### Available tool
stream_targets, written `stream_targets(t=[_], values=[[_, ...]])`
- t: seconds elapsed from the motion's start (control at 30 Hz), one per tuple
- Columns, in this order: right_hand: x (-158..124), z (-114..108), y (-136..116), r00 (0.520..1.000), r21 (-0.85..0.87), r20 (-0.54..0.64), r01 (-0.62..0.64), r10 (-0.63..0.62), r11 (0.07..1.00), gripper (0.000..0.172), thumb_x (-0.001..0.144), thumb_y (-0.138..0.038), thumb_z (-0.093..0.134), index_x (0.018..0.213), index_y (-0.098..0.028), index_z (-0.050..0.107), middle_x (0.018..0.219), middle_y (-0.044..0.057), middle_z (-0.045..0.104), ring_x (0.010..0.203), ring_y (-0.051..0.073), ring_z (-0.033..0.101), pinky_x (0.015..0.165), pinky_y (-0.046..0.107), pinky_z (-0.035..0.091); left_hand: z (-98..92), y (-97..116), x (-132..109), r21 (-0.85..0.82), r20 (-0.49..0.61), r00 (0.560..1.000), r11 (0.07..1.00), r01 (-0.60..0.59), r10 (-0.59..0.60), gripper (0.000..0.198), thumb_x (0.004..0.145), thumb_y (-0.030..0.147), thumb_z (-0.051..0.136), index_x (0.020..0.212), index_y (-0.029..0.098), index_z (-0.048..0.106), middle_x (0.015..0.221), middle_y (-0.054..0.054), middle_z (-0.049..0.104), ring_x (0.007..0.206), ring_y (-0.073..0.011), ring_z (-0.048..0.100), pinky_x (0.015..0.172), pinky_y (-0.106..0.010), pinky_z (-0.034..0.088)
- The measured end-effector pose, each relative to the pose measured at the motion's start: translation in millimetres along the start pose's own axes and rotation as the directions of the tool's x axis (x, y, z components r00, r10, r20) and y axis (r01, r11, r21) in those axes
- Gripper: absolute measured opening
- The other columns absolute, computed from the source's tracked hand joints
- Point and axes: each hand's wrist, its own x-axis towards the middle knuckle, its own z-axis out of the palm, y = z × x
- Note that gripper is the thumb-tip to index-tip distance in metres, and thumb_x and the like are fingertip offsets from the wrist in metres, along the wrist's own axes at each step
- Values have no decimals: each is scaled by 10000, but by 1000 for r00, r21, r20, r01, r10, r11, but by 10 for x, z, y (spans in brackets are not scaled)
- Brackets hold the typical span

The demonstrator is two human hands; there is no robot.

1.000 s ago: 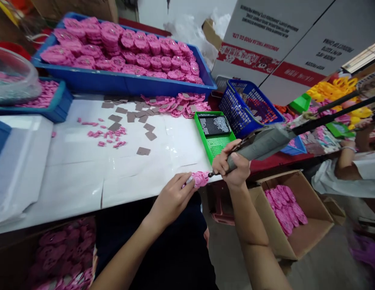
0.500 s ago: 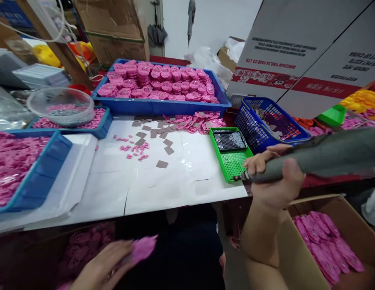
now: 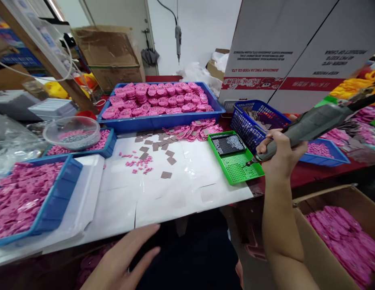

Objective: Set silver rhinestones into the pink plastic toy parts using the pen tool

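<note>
Right hand: at 3 o'clock, reading the clock from the middle of the head view, the right hand (image 3: 280, 155) is wrapped around a grey power screwdriver (image 3: 316, 123).
Screwdriver: its body slopes up towards 2 o'clock, and its dark bit (image 3: 250, 162) points to 8 o'clock, over the green tray; whether the tip touches cannot be told.
Green tray: also at 3 o'clock, the green tray (image 3: 231, 167) has a perforated floor and carries a black grid plate (image 3: 222, 147) with small silvery pieces on its far part.
Left hand: at 7 o'clock, near the front edge of the white worktop (image 3: 175, 197), the left hand (image 3: 116, 259) is wide, thumb well apart from the fingers, above dark clothing (image 3: 187, 257).
Pink parts: stacked in a long blue tray (image 3: 163, 125) at 11 o'clock; heaped loose (image 3: 196, 131) just before it, at 12 to 1; filling a blue bin (image 3: 59, 209) at 8; laid in a carton (image 3: 319, 259) at 4.
Grey squares: scattered grey squares (image 3: 166, 175) lie around 9 o'clock, among small pink pegs (image 3: 140, 163).
Blue basket: at 2 o'clock, the basket (image 3: 243, 123) stands just beside the green tray.
</note>
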Motion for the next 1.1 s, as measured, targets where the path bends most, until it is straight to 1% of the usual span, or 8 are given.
stream_targets(t=[0.13, 0.23, 0.3, 0.4, 0.6, 0.83, 0.97, 1.1], values=[[-114, 32, 9, 999, 40, 32, 4, -5, 999, 213, 778, -246, 760, 931, -269, 614, 715, -54, 607, 393, 79, 465, 379, 294, 314, -38, 217, 1460, 166, 15, 986, 972, -168, 168, 291, 1033, 363, 509, 1212, 238, 701, 1219, -74, 762, 1117, -250, 723, 1000, -398, 588], [-204, 46, 36, 997, 52, 78, -12, 8, 999, 223, 777, -265, 761, 939, -240, 610, 702, -57, 603, 378, 79, 476, 359, 269, 327, 44, 79, 2541, 419, 141, 988, 901, -112, 57, 283, 1028, 238, 458, 1160, 165, 698, 1182, -121, 734, 1125, -247, 676, 1006, -372, 533], [-251, 50, 39, 995, 61, 92, -37, 31, 997, 238, 787, -268, 750, 970, -232, 602, 707, -65, 606, 379, 75, 479, 363, 249, 347, 174, -72, 3049, 476, 130, 991, 876, -82, 22, 274, 1008, 204, 467, 1156, 122, 683, 1193, -167, 701, 1132, -266, 645, 1011, -383, 501], [-293, 34, 3, 994, 71, 91, -65, 59, 995, 268, 789, -263, 750, 1005, -246, 592, 711, -78, 607, 381, 67, 474, 371, 229, 358, 383, -273, 3444, 526, 127, 992, 848, -65, -3, 225, 986, 196, 504, 1108, 98, 664, 1166, -188, 671, 1094, -279, 623, 957, -397, 497], [-282, -74, -74, 997, 65, 71, -18, 13, 998, 201, 800, -249, 741, 942, -227, 600, 713, -69, 599, 383, 68, 492, 371, 229, 364, 542, -535, 3585, 570, 163, 986, 813, -114, 23, 132, 992, 239, 578, 1042, 138, 647, 1092, -79, 652, 1045, -234, 605, 950, -417, 485], [-267, -102, -4, 999, 41, 52, -4, 2, 999, 160, 794, -245, 744, 878, -217, 610, 732, -58, 599, 391, 70, 499, 369, 243, 362, 467, -600, 3426, 604, 160, 982, 777, -177, 99, 286, 913, 15, 426, 987, 106, 687, 1055, -201, 645, 1050, -297, 594, 893, -381, 457], [-298, -103, 30, 999, 46, 41, 14, -16, 999, 140, 804, -243, 736, 869, -215, 615, 732, -57, 600, 388, 66, 495, 360, 238, 350, 326, -442, 3013, 622, 93, 988, 768, -155, 124, 341, 951, 42, 367, 1030, 105, 692, 1062, -209, 648, 1056, -326, 594, 910, -431, 481], [-289, -98, 75, 1000, 35, 11, 15, -15, 999, 166, 799, -281, 738, 878, -222, 604, 714, -63, 601, 376, 62, 482, 353, 233, 352, 299, -78, 2227, 609, -10, 975, 775, -170, 222, 313, 1001, 114, 389, 1123, 128, 677, 1041, -175, 656, 1018, -328, 623, 857, -443, 530]])
